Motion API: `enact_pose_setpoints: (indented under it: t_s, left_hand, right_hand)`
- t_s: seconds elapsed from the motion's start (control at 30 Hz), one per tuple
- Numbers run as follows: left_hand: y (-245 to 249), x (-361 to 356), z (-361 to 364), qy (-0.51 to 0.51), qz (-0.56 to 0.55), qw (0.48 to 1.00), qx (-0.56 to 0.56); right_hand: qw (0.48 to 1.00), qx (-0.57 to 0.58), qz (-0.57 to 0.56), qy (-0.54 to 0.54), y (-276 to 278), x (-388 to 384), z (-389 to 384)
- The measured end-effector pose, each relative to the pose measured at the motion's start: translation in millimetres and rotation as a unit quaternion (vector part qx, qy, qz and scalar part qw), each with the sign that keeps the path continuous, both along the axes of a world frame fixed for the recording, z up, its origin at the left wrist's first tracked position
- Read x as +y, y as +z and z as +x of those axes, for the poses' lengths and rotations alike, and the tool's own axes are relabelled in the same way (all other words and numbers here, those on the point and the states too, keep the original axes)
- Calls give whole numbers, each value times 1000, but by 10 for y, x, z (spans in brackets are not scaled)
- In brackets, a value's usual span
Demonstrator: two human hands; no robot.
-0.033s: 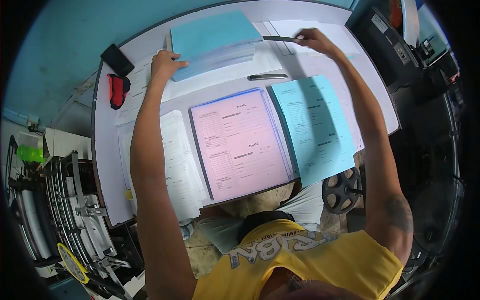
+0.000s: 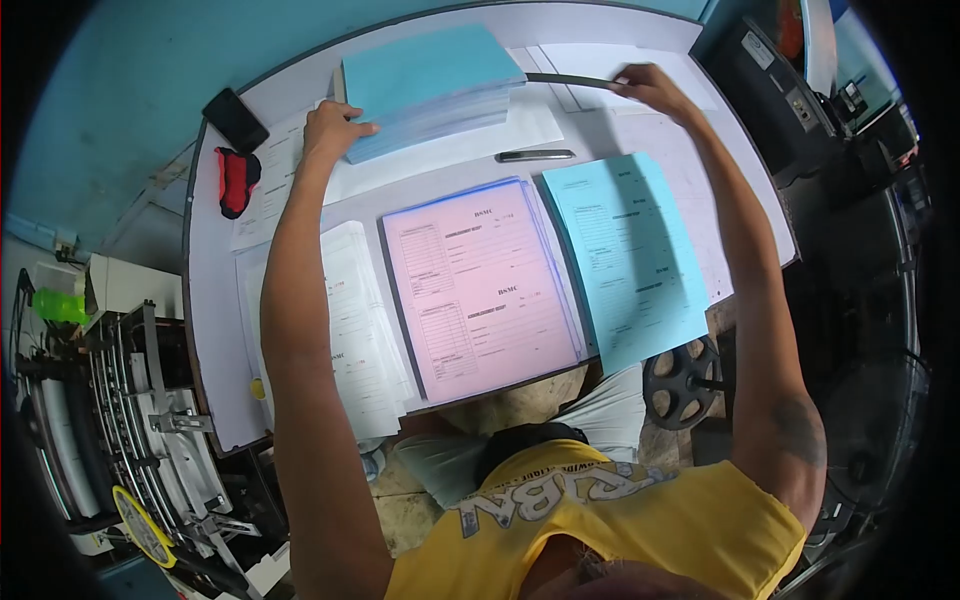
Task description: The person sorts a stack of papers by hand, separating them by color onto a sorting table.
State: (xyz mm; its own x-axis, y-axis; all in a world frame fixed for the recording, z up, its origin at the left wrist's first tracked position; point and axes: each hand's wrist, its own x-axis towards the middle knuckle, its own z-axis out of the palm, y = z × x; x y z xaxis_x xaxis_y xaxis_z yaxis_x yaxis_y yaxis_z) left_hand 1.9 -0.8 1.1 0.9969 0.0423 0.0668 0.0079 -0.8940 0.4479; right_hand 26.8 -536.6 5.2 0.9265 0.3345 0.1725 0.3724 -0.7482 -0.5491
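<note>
At the back of the table lies a thick stack of paper (image 2: 430,75), pale sheets under a light blue top sheet. My left hand (image 2: 333,130) holds the stack's front left corner, thumb and fingers pressed against it. A long, thin dark strip (image 2: 570,78) sticks out of the stack's right side. My right hand (image 2: 652,88), slightly blurred, pinches the strip's outer end; its other end is hidden at the stack. In front of the stack lies a closed grey cutter knife (image 2: 536,155).
Nearer me lie white forms (image 2: 360,330), pink forms (image 2: 480,290) and blue forms (image 2: 630,260), the blue ones overhanging the front edge. A black phone (image 2: 236,120) and a red-and-black pouch (image 2: 237,183) are at left. A dark machine (image 2: 775,90) stands beyond the right edge.
My right hand has moved a little to the right, and a longer piece of the dark strip now shows beside the stack. My left hand has stayed in place.
</note>
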Motion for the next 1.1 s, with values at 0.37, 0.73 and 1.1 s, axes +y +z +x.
enact_pose_setpoints:
  t_s: [0.37, 0.73, 1.1]
  left_hand:
    - [45, -386, -294, 27, 114, 984, -137]
    - [99, -825, -170, -39, 127, 972, -194]
    - [1903, -714, -4249, -324, -341, 658, -588]
  right_hand:
    - [947, -55, 113, -297, 845, -2384, -1963]
    - [981, -61, 156, -96, 472, -390, -782]
    - [998, -44, 48, -7, 26, 1273, 411]
